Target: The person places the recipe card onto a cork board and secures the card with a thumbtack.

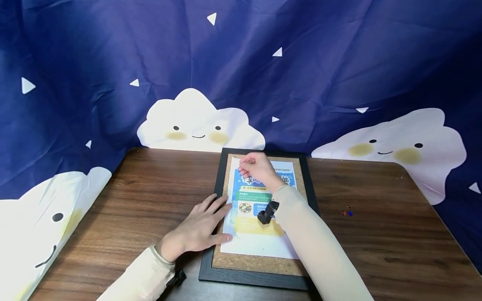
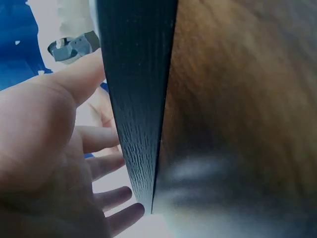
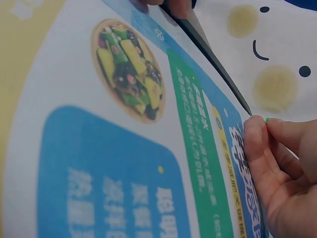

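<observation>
A printed paper poster (image 1: 260,247) lies on a cork board (image 1: 260,263) with a black frame (image 1: 256,280). My right hand (image 1: 257,168) is at the poster's upper left corner, its thumb and index finger pinching a small green push pin (image 3: 267,120); most of the pin is hidden by the fingertips. Along the board's left side rests my left hand (image 1: 199,228), fingers spread over the frame with fingertips at the poster's left edge. In the left wrist view, those fingers reach across the black frame's side (image 2: 133,99) and grip nothing.
Several tiny push pins, among them a red one (image 1: 344,213) and a blue one (image 1: 350,213), lie on the brown wooden table (image 1: 376,246) right of the board. Behind the table hangs a dark blue cloth (image 1: 241,54) with clouds and triangles.
</observation>
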The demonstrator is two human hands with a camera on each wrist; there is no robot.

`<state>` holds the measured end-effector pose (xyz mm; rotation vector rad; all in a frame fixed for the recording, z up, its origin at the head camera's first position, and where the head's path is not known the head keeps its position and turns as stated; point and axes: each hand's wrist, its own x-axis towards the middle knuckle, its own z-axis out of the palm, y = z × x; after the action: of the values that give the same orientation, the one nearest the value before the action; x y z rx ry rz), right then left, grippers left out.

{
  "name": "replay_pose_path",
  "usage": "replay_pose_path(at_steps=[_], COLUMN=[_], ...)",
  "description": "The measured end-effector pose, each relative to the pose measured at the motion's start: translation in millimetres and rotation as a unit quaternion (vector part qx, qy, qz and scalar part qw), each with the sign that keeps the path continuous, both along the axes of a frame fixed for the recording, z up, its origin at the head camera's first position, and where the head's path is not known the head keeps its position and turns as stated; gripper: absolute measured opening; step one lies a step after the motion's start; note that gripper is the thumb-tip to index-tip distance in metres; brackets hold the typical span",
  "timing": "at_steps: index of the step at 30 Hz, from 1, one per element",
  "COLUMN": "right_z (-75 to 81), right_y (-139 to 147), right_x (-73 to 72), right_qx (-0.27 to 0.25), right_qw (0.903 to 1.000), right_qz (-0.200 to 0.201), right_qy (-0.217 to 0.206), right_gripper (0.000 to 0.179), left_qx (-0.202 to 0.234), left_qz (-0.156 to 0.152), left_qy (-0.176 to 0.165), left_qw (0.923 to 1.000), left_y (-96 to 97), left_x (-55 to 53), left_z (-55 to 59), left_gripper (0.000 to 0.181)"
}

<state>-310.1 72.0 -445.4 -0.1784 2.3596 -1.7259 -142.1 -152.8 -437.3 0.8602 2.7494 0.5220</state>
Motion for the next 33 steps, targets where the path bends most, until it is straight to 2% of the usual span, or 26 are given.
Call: replay_pose_path(at_steps=[5, 14, 23, 27, 33], right_z=[0.6, -2.3, -0.3, -1.3, -2.3], right_y=[-4.2, -9.5, -19.6, -22.6, -23.8], right_x=[-1.4, -11.5, -17.2, -18.4, -21.5], right_qx=[-0.006, -0.011, 0.011, 0.023, 0.044], right_qw=[1.0, 0.9999, 0.9998, 0.9995, 0.9987], right_qz=[-0.001, 0.002, -0.014, -0.021, -0.024], right_qy=[-0.001, 0.001, -0.005, -0.006, -0.004], right_gripper=[0.018, 0.019, 0.02, 0.018, 0.017], left_qx=[0.003, -0.005, 0.008, 0.017, 0.017], left_qz=[-0.013, -0.025, -0.054, -0.054, -0.054], left_qy=[-0.022, -0.035, -0.055, -0.074, -0.075], left_qw=[0.9997, 0.9991, 0.997, 0.9957, 0.9956], left_y=[-5.4, -7.8, -5.9, -7.5, -6.3], left_x=[1.5, 0.1, -0.7, 0.1, 0.4], left_z=[0.2, -0.9, 0.6, 1.3, 1.0], left_gripper=[0.085, 0.089, 0.09, 0.09, 0.091])
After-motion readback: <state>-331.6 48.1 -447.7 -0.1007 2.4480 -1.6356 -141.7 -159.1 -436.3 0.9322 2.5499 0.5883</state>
